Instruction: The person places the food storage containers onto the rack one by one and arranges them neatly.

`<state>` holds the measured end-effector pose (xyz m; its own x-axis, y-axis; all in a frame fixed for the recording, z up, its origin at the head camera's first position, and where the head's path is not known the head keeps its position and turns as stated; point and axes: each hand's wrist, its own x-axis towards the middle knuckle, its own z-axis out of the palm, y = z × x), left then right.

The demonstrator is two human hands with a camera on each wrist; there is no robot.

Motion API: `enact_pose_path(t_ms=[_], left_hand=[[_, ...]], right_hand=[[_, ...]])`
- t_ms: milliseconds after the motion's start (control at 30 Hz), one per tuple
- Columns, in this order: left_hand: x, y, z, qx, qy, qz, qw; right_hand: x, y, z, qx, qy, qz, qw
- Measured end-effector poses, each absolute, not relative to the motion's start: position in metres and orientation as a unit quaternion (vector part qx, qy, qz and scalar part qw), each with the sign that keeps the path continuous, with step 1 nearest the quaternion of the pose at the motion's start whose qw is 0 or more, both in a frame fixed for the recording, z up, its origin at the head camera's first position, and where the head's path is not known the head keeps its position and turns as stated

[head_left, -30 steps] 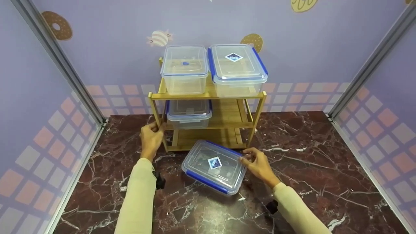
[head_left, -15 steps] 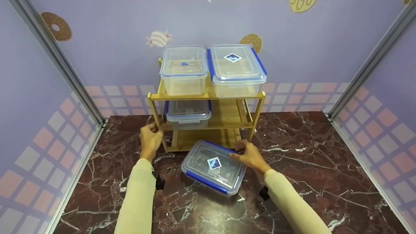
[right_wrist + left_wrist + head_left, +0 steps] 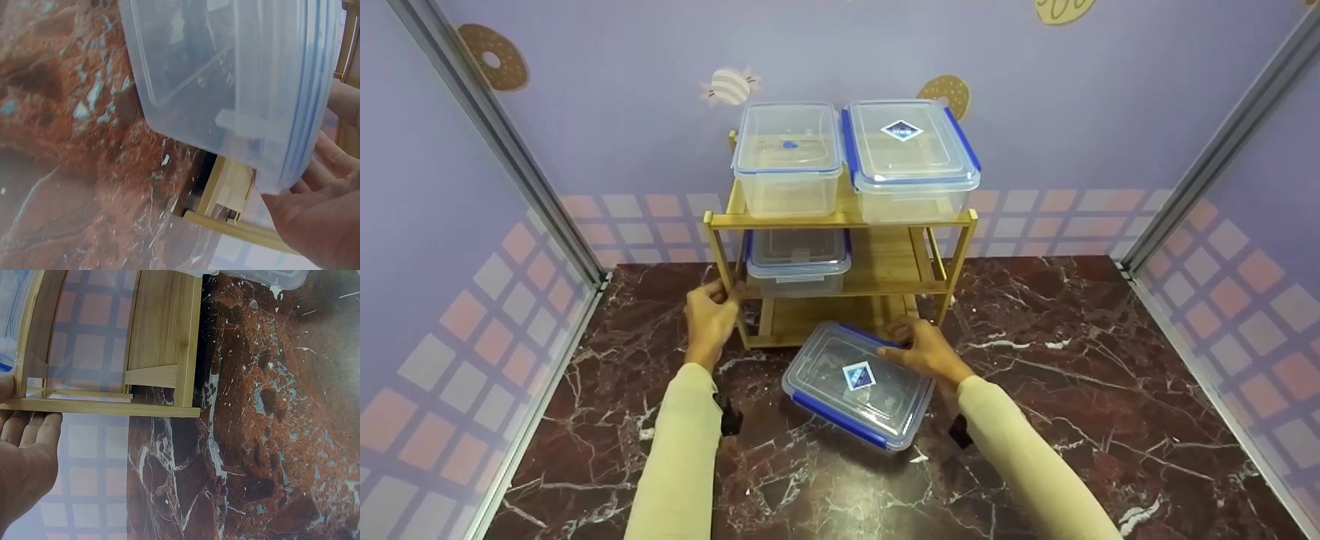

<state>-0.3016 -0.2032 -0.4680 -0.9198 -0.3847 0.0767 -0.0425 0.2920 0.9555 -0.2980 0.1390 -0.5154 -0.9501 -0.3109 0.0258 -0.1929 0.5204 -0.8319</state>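
Note:
My left hand point(image 3: 709, 321) grips the left front post of a wooden three-tier shelf rack point(image 3: 840, 222). In the left wrist view, thumb and fingers point(image 3: 49, 430) lie on opposite sides of that post. My right hand point(image 3: 928, 351) holds a clear plastic food container point(image 3: 819, 369) with blue clips by its right far edge, thumb over the lid and fingers behind the rim. Askew to the rack, this container is right in front of the bottom shelf. Seen from the right wrist, the palm point(image 3: 320, 214) lies against the lid's edge, and the container's clear underside shows.
Two lidded containers, left point(image 3: 787, 187) and right point(image 3: 911, 202), stand side by side on the top shelf. Another container point(image 3: 799, 277) sits at the left of the middle shelf. Dark red marbled tabletop point(image 3: 1072, 390) lies around the rack, with patterned walls point(image 3: 1035, 112) behind and beside.
My right hand has slid leftward along the container's far edge, its thumb moving further onto the lid. The container stays almost in place. My left hand remains on the post.

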Motion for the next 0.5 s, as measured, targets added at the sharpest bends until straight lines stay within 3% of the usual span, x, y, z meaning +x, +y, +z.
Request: enact_pose_path(t_ms=[500], left_hand=[[-0.300,-0.204,-0.467,0.129,-0.798,-0.568,0.154]], right_hand=[[-0.277,0.164,-0.520,-0.145,0.875,-0.458,0.054]])
